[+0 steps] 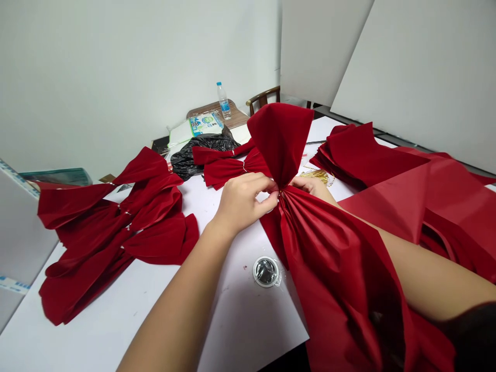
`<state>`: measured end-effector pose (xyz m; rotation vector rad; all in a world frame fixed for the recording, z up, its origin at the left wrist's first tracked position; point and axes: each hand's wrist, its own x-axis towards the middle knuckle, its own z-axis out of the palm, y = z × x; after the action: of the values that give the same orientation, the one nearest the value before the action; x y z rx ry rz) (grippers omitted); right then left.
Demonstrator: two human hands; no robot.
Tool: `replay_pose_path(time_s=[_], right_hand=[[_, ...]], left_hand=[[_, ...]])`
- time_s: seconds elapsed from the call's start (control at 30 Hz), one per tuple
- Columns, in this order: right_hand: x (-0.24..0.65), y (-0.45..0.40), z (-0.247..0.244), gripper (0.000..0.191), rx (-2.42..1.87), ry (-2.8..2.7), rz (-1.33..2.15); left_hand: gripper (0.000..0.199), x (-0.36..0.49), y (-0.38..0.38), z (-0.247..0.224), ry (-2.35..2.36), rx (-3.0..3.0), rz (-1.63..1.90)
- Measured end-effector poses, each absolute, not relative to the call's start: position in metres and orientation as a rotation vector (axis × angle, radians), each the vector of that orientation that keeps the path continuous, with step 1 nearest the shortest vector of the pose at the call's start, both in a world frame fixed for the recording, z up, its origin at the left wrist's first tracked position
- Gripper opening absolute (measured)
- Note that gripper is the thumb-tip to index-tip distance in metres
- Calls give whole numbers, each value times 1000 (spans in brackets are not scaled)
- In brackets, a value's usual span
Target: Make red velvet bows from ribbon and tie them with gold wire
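Note:
A large piece of red cloth (329,232) is gathered to a narrow neck in front of me, its short end fanned upward and its long end draped down toward me. My left hand (248,199) is closed, thumb and forefinger pinching at that neck, where a tiny gold glint shows. From the other side, my right hand (312,187) grips the neck too; the cloth hides most of its fingers. Just behind the right hand lies a bundle of gold twist ties (320,175).
Several tied red cloth bows (151,206) lie at the left, with more bows (225,169) beyond my left hand. Stacked red cloth (360,155) covers the right side. A tape roll (265,272), black plastic bag (205,150) and water bottle (223,102) stand or lie around the white table (163,305).

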<state>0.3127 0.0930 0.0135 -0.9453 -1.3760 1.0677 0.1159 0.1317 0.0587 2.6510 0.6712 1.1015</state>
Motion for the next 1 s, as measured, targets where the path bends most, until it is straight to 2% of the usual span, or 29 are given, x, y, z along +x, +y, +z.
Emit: replay_pose_path(time_s=[0.23, 0.3, 0.4, 0.57, 0.67, 0.83, 1.0], right_hand=[[313, 90, 7, 27, -879, -1534, 719], [314, 90, 7, 25, -900, -1581, 598], [314, 91, 9, 25, -921, -1571, 647], [314, 93, 16, 37, -935, -1258, 1122], [316, 93, 19, 33, -923, -1149, 1285], [315, 94, 17, 19, -881, -1090, 1439], [313, 96, 14, 23, -842, -1055, 1493]], left_hand=[[2, 126, 126, 57, 891, 1789, 855], [6, 127, 125, 55, 963, 1573, 797], [10, 129, 125, 54, 1038, 1439, 716], [15, 128, 126, 63, 971, 1832, 820], [16, 119, 128, 66, 862, 2321, 965], [16, 109, 132, 63, 616, 2781, 1031], [17, 109, 136, 58, 484, 2875, 1100]])
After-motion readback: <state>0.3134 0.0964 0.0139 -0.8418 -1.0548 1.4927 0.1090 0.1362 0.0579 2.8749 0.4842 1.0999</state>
